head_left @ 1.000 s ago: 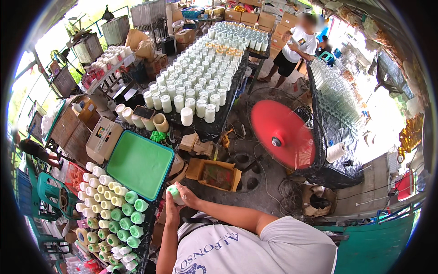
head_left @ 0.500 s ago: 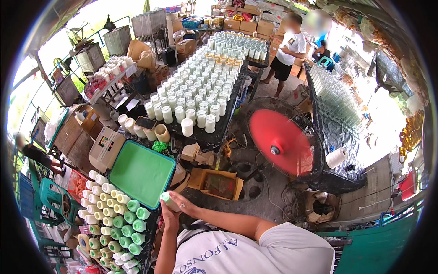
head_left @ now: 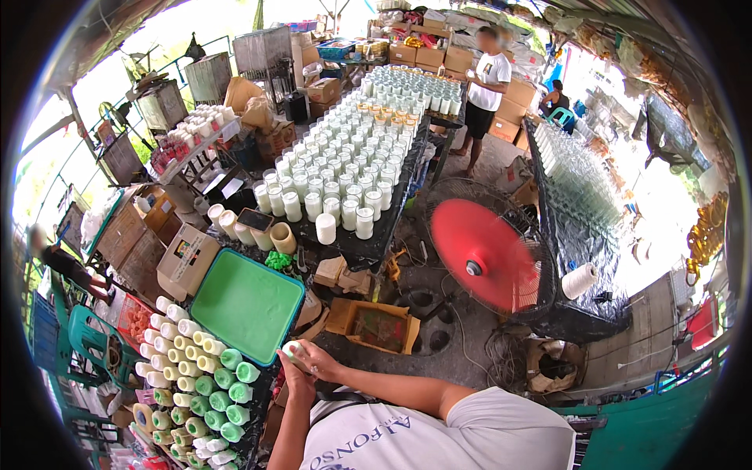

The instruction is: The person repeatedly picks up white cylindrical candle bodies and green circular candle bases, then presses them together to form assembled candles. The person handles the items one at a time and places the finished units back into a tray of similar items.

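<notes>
beside the green tray [head_left: 247, 304] | our left hand [head_left: 297, 383] and right hand [head_left: 322, 362] wrap their fingers round a pale candle [head_left: 294, 349] | we should turn it gently, pressing evenly to avoid dents

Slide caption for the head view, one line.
Left hand and right hand together hold a green-and-white piece near a blue-rimmed green tray and rows of white, cream and green cylinders.

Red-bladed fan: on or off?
On: the fan's blades blur into a red disc, while the dark hub looks sharper.
</notes>
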### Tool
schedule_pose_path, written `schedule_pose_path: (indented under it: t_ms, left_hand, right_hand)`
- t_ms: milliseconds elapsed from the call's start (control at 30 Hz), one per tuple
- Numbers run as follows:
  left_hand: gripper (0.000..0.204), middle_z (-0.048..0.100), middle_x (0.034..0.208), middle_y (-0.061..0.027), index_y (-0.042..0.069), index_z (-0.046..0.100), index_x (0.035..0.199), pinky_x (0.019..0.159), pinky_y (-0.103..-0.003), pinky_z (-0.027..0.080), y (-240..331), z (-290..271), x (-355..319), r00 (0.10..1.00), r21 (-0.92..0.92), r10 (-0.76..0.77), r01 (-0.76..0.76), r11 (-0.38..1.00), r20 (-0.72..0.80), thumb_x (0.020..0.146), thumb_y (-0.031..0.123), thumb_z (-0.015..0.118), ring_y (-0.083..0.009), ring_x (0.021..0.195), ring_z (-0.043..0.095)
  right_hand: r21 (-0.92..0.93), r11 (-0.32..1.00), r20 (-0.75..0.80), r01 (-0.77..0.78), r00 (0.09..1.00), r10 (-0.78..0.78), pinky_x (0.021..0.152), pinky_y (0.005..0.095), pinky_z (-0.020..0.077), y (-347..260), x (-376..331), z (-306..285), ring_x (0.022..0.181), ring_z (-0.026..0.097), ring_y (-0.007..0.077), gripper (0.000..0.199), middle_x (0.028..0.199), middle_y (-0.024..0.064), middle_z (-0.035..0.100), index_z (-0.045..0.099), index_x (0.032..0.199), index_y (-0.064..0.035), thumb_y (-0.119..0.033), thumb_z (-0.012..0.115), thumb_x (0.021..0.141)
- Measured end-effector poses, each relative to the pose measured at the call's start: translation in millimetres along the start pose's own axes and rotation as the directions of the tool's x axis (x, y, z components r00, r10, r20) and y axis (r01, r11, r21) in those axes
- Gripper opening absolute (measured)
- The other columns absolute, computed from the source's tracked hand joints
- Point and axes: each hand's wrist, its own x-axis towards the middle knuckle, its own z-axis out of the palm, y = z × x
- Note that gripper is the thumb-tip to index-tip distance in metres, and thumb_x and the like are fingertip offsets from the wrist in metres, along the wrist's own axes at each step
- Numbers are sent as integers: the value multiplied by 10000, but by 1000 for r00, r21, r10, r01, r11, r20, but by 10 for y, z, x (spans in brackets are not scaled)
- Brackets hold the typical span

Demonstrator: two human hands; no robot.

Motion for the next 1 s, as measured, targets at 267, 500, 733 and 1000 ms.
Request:
schedule_pose_path:
  t_ms: [267, 500, 733, 1000]
  left_hand:
    - [732, 620, 1365, -74, 194, 528, 1422, 947, -495, 549, 61, 111, -118, 984, 44, -11, 3, 999, 179, 997, 759, 343, -298, 1234, 621]
    - [552, 697, 1208, -28, 171, 639, 1277, 913, -418, 569, 94, 140, -44, 998, -83, 0, 5, 997, 61, 1074, 599, 357, -218, 1107, 680]
    - [569, 678, 1191, -20, 173, 619, 1290, 875, -372, 558, 133, 68, -72, 993, -11, 114, -114, 993, -19, 1051, 646, 410, -175, 1067, 664]
    - [596, 676, 1207, -63, 139, 606, 1298, 899, -407, 555, 216, -56, -67, 996, 77, 88, -89, 993, 19, 1050, 638, 395, -220, 1073, 670]
  right_hand:
    - [37, 999, -10, 9, 1000, -9, 935, 432, 513, -4, -60, -77, 1083, 671, 391, 500, 1124, 244, 662, 551, 1273, -34, -480, 409, 1097]
    - [330, 936, 92, 119, 983, -158, 1028, 355, 479, 347, 86, -48, 1131, 576, 185, 446, 1241, 96, 614, 515, 1385, -37, -335, 293, 1140]
    - [190, 974, 267, 122, 948, -171, 1109, 362, 394, -79, 18, -160, 1283, 506, 228, 539, 1392, 157, 521, 404, 1507, -21, -329, 409, 1065]
    - [221, 975, 346, 23, 933, -100, 1139, 377, 375, -178, -5, -167, 1334, 487, 221, 538, 1468, 111, 484, 398, 1533, -56, -367, 324, 1100]
